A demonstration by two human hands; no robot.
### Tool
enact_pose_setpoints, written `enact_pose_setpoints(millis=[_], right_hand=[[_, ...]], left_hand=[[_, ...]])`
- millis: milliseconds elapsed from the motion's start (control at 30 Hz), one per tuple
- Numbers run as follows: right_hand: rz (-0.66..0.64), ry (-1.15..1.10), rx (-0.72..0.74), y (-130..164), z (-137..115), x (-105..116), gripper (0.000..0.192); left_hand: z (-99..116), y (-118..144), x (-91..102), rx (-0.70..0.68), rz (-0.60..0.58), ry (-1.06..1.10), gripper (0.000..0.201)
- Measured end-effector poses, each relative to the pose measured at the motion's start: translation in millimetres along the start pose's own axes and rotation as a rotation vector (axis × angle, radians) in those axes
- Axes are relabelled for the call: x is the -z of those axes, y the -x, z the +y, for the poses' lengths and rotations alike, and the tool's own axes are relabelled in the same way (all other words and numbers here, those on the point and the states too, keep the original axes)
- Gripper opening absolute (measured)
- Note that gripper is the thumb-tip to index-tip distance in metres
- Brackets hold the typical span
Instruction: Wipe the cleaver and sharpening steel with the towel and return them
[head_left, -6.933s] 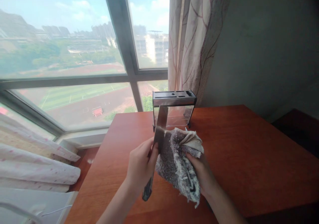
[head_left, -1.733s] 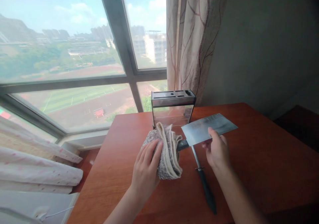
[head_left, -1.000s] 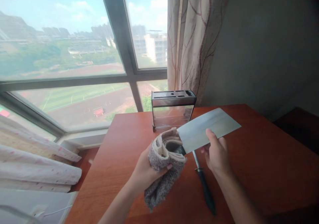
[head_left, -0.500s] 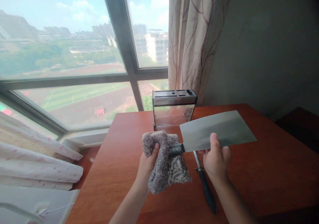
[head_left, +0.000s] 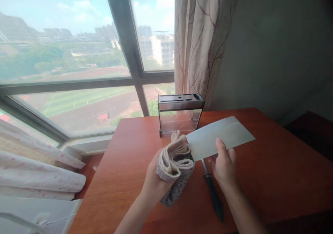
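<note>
The left hand (head_left: 153,183) has rolled the cloth (head_left: 175,161) over the cleaver (head_left: 221,136) handle, while the right hand (head_left: 225,164) fingers pinch the blade, so wiping continues.

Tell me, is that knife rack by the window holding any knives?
Empty, it seems: the knife rack shows bare slots on top and nothing behind its clear front.

A red-brown wooden table (head_left: 273,164) is standing by a large window (head_left: 65,53), where daylight is pouring in over sports fields and hazy city buildings. A pale curtain (head_left: 203,39) with branching red lines is hanging beside a grey wall (head_left: 275,46). White patterned fabric (head_left: 36,178) is lying below the window at left.
</note>
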State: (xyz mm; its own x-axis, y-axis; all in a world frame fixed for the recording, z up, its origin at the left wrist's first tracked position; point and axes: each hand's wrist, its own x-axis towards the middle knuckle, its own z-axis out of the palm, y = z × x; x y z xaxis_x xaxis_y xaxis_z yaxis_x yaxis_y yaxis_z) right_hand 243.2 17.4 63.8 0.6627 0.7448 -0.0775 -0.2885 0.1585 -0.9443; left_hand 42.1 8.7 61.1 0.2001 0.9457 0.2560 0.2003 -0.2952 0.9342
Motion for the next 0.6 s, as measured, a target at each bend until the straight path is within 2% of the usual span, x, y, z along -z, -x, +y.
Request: enact_pose_setpoints(millis=[67, 167, 267, 400, 500, 600], right_hand=[[0.005, 0.056, 0.001, 2.4, 3.2, 0.3, 0.039], [-0.035, 0.134, 0.037, 4.9, 3.0, 0.0, 0.042], [-0.028, 0.144, 0.042, 4.5, -2.9, -1.3, 0.040], [-0.023, 0.041, -0.014, -0.6, -9.3, -4.1, 0.034], [-0.006, -0.038, -0.044, -4.0, -6.2, -3.8, 0.031], [-0.026, 0.062, -0.068, 0.2, -0.7, -3.0, 0.034]], left_hand=[[1.4, 2.0, -2.2, -0.141, -0.093, -0.231, 0.060], [-5.1, 4.1, -1.2, -0.314, -0.071, -0.528, 0.062], [-15.8, 6.0, 4.3, -0.461, -0.016, -0.645, 0.059], [-21.6, 8.4, 12.7, -0.643, 0.006, -0.739, 0.054], [-14.8, 7.7, 13.2, -0.710, -0.046, -0.831, 0.056], [-0.6, 2.2, 5.3, -0.675, -0.128, -0.922, 0.060]])
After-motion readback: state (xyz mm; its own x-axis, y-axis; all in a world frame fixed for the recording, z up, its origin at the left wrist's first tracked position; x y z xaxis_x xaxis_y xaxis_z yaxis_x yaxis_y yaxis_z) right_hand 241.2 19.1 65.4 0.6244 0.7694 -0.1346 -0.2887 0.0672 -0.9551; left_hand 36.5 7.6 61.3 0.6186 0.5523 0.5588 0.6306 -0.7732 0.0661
